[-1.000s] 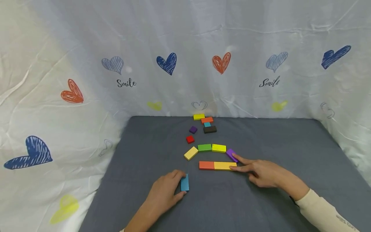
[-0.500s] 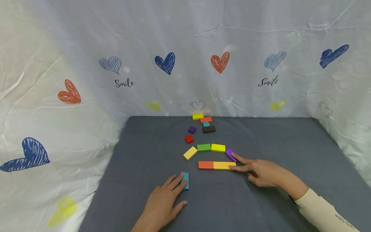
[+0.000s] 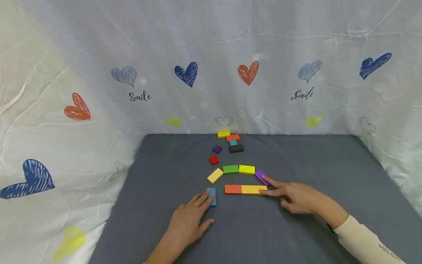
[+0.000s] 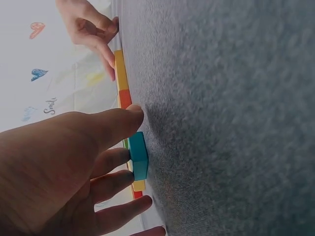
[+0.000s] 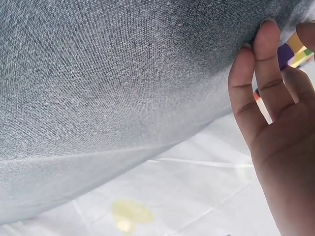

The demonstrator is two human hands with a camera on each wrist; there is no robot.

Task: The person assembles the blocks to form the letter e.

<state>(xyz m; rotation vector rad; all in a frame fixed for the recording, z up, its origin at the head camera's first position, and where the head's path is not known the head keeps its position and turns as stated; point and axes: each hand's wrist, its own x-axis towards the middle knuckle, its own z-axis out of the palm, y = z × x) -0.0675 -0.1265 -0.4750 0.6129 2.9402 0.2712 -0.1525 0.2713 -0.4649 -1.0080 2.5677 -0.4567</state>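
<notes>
In the head view, my left hand [image 3: 189, 222] lies with its fingers extended, fingertips touching a blue block [image 3: 213, 198]; the thumb stands apart from it. The left wrist view shows the same blue block [image 4: 139, 156] flat on the cloth against two fingers. One fingertip of my right hand [image 3: 295, 197] touches a purple block [image 3: 260, 176], while another rests on an orange-yellow block [image 3: 252, 190]. That block lies end to end with a red-orange block [image 3: 232, 189]. Behind them, a pale yellow block [image 3: 215, 176], a green block [image 3: 230, 169] and a yellow block [image 3: 247, 169] form an arc with the purple one.
Farther back lie a red block [image 3: 214, 160], a dark purple block [image 3: 217, 149], a black block [image 3: 236, 148], a small blue block [image 3: 233, 143], an orange block [image 3: 232, 137] and another yellow block [image 3: 223, 134]. A white curtain [image 3: 211, 47] borders the grey cloth [image 3: 313, 161].
My left hand has loosened its thumb-and-finger grip and laid its fingertips on the blue block. The block has slid forward, closer to the red-orange block's left end. My right hand holds its place.
</notes>
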